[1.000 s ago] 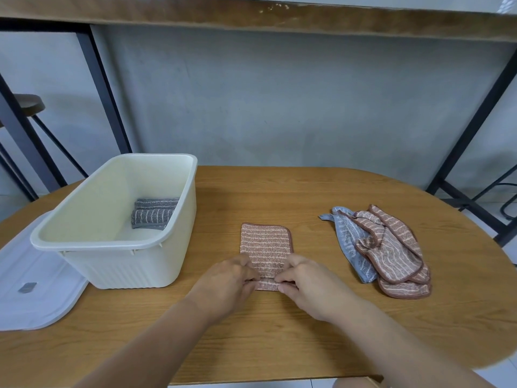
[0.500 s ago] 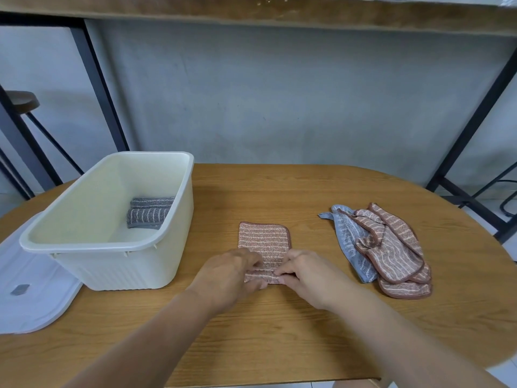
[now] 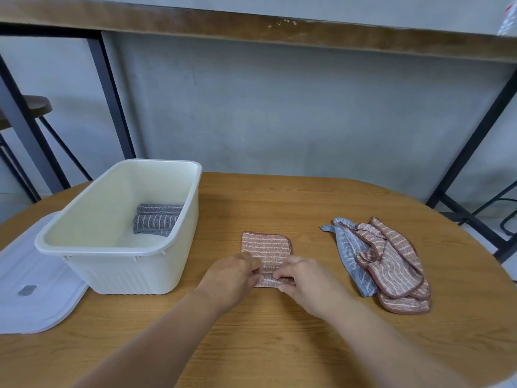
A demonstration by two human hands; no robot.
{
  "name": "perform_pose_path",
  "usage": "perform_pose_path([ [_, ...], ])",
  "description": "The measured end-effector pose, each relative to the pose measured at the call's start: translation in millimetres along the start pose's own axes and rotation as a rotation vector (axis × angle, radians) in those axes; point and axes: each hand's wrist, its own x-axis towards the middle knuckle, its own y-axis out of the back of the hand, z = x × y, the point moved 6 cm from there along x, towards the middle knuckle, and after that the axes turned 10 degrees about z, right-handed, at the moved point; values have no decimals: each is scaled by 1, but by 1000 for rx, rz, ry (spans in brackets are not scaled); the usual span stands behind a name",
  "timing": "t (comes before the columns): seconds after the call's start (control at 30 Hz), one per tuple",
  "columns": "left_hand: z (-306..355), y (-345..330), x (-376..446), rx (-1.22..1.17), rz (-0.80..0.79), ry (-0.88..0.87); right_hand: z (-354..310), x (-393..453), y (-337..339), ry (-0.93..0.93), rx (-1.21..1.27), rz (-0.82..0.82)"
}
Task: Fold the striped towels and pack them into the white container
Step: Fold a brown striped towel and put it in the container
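At the tabletop's (image 3: pixel 279 345) left edge lies a flat white lid (image 3: pixel 30 287), partly tucked under the white container (image 3: pixel 117 273), which stands open just beside it. Inside the container, against its right wall toward the far end, sits a folded grey towel (image 3: pixel 156 219) with pale stripes.

Near the middle of the tabletop, closer to the near edge than the far one, a pink towel (image 3: pixel 265 250) lies flat as a folded rectangle, brown-trimmed, with thin white stripes running across it. Its near end is under both hands. The left hand (image 3: pixel 232 275) pinches the towel's near left corner, fingers curled in on the cloth; the right hand (image 3: pixel 305 278) pinches the near right corner the same way, thumb and fingertips closed on the edge. The two hands sit close together, almost touching, with the far part of the towel stretching away from them toward the wall.

Toward the right edge of the tabletop, well apart from the hands, is a loose heap of unfolded towels: a blue striped towel (image 3: pixel 347 250) on the left of the heap, partly covered by crumpled pink striped towels (image 3: pixel 397 270) with brown trim.
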Motion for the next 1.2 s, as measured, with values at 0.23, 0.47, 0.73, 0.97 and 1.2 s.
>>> perform_pose_path([
  [0.23,-5,0,3,-17,-20,-18,11,16,-2,-73,42,-56],
  [0.47,-11,3,19,-77,-20,23,12,20,-6,-31,84,8],
  [0.73,-15,5,23,-66,-19,-16,20,37,-6,-54,77,-126],
  [0.97,-26,0,34,-99,-55,12,30,52,-6,-93,130,-73],
  [1.2,-31,-4,41,-113,17,36,34,54,-10,-16,77,-95],
])
